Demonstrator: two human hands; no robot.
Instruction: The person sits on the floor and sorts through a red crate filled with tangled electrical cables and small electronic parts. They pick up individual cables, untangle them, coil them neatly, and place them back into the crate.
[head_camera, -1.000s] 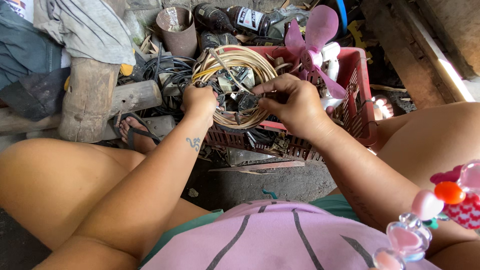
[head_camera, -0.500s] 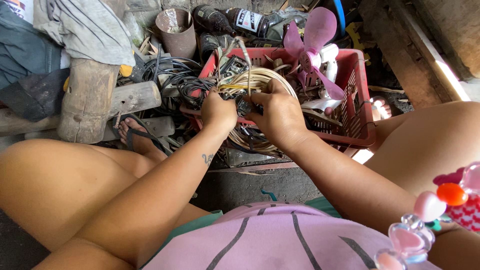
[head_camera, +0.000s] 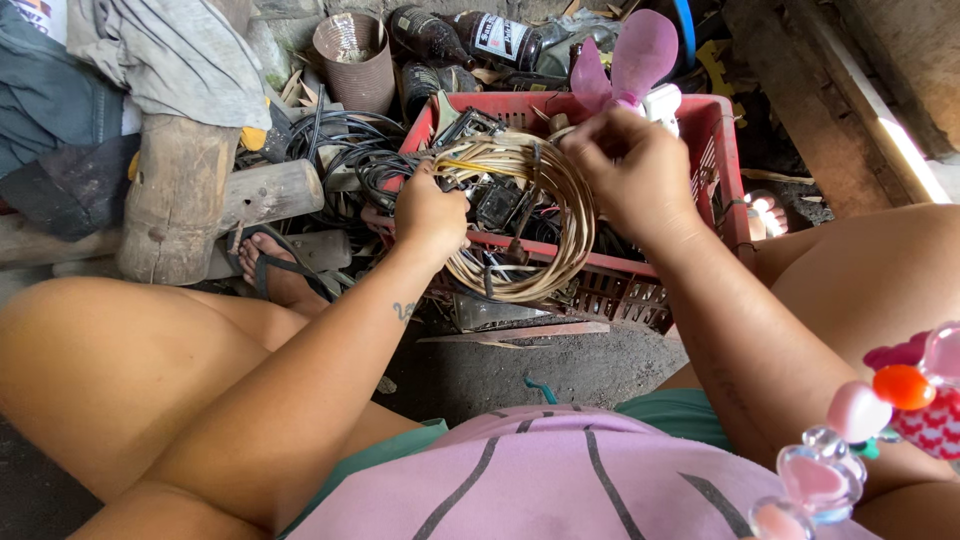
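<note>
Crate (head_camera: 722, 150): a red slatted plastic crate on the dirt floor between the person's knees, packed with dark scrap parts and cables. Its near wall is partly covered by the coil and the hands, so what lies deep inside is hard to make out.
Log (head_camera: 175, 205): a short wooden block stands left of the crate, with a sandalled foot (head_camera: 275, 270) just beside it. Cloth above runs out of frame.
Black cables (head_camera: 335, 150): a loose tangle between log and crate; single strands cannot be traced.
Wire coil (head_camera: 560, 230): a pale tan coil of many turns, held upright over the crate's near edge, likely so that it stays wound and any loose end drops into the crate.
Left hand (head_camera: 430, 210): fingers curled and pressed tight around the coil's left side, steadying it.
Right hand (head_camera: 630, 165): at the coil's top right, fingers bent together in a pinch; the strand or end they grip is hidden beneath them, so I cannot tell exactly what they hold.
Pink fan (head_camera: 630, 60): a small plastic blade piece beyond the crate, partly behind the right hand.
Tin can (head_camera: 355, 65): rusty, open, upright behind the cables.
</note>
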